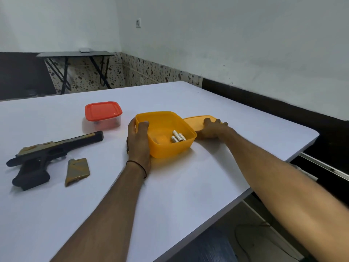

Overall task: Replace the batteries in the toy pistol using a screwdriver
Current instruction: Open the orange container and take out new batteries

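Note:
The black and tan toy pistol [47,156] lies on its side at the left of the white table [170,186]. Its tan battery cover [77,172] lies loose beside the grip. An open yellow box [166,146] in the middle holds several batteries [177,137]. My left hand [137,140] grips the box's left wall, thumb over the rim. My right hand [211,129] rests on the yellow lid [196,120], which lies flat on the table just right of the box; its fingers curl over the lid's far part. No screwdriver shows.
A clear box with a red lid [103,114] stands behind the pistol, dark items inside. The table's right edge [283,163] runs close to my right forearm. A folding table [75,53] stands by the far wall.

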